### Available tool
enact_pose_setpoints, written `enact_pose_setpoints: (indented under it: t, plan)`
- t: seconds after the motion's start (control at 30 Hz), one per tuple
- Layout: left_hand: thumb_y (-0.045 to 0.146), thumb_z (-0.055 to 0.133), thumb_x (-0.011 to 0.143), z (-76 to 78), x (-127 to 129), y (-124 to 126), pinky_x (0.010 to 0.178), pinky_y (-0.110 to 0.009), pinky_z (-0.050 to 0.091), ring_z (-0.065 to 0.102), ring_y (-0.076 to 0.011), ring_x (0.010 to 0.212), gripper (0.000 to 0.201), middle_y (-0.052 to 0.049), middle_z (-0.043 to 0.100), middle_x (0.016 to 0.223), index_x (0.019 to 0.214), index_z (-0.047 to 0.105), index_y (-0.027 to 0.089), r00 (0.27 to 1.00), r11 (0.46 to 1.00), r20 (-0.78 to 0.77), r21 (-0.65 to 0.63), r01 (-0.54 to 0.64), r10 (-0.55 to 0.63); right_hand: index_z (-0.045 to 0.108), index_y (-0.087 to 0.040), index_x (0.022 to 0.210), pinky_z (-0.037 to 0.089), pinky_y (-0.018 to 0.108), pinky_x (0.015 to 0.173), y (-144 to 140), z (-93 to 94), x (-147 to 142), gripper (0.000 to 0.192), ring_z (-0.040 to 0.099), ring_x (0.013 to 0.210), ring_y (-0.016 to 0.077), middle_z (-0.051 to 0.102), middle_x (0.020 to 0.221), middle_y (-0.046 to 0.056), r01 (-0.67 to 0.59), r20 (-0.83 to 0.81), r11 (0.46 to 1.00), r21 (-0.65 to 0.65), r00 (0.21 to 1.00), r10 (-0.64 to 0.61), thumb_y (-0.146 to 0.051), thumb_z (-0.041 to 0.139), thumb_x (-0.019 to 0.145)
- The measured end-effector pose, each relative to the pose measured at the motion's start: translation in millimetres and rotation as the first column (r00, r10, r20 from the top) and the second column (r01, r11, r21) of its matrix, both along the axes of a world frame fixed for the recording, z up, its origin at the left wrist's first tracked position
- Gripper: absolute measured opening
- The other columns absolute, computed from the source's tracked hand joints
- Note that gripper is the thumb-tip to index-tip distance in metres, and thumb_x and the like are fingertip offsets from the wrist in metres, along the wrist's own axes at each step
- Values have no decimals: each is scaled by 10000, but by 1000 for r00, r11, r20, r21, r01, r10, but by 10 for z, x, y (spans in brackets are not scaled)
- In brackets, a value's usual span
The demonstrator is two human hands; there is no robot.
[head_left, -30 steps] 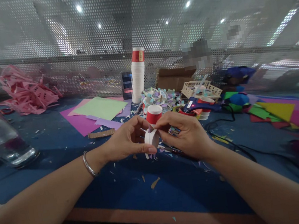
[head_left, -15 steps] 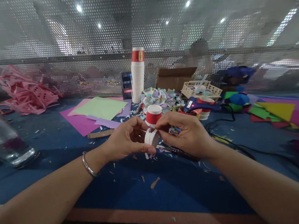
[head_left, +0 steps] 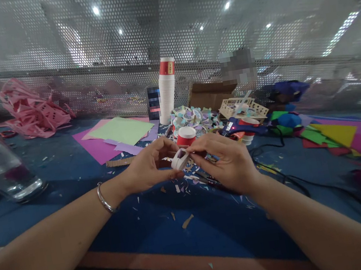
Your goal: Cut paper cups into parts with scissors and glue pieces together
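Observation:
Between the fingers of my left hand (head_left: 152,164) is a small white round piece (head_left: 179,160), shaped like a shallow ring or cup base, with something purple showing inside it. My left thumb presses its lower edge. My right hand (head_left: 221,158) pinches at its upper right rim; whether those fingertips hold a separate small piece is hidden. Just behind stands an upside-down red and white paper cup (head_left: 186,135), partly covered by my fingers. Paper scraps (head_left: 178,185) lie on the blue table below both hands.
A tall stack of paper cups (head_left: 167,91) stands behind. Coloured paper sheets (head_left: 118,131) lie left of it, and a glass jar of water (head_left: 7,167) stands farther left. A blue glue gun (head_left: 243,127) with a black cord (head_left: 286,177) lies at right, near a pile of cut paper (head_left: 194,116).
The white piece has tipped so its hollow, purple-marked side shows. Both hands have shifted slightly, with the fingers now covering more of the red cup.

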State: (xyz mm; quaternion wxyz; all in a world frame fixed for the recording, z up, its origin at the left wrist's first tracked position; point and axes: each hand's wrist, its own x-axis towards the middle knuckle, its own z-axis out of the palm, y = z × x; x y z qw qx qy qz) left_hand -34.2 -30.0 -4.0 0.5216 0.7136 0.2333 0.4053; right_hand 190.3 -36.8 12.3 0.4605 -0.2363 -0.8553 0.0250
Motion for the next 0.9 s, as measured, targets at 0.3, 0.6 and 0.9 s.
enact_pose_setpoints:
  t: [0.3, 0.6, 0.9]
  plan:
    - [207, 841, 724, -41, -17, 17, 916, -385, 561, 623, -212, 1071, 471, -52, 602, 1113, 1045, 496, 210, 1000, 995, -10, 101, 1, 0, 699, -246, 1001, 565, 371, 832, -24, -7, -26, 187, 692, 919, 193, 729, 962, 49, 0, -2, 1000, 21, 1000, 0, -95, 623, 921]
    - [269, 804, 793, -4, -23, 2, 995, -403, 555, 595, -247, 1155, 474, -90, 563, 1225, 1188, 545, 229, 972, 880, -49, 436, -187, 231, 694, -224, 1027, 566, 293, 684, -137, -4, -137, 99, 653, 790, 151, 676, 976, 44, 11, -206, 955, -296, 976, -75, -239, 658, 936]
    - [289, 712, 898, 9, -25, -15, 997, -409, 549, 590, -250, 1212, 313, -105, 606, 1235, 1169, 561, 252, 935, 748, -167, 650, -135, 314, 657, -193, 951, 554, 252, 595, -102, -23, -191, 128, 629, 674, 122, 659, 779, 4, -216, -364, 778, -590, 931, -18, -282, 725, 886]
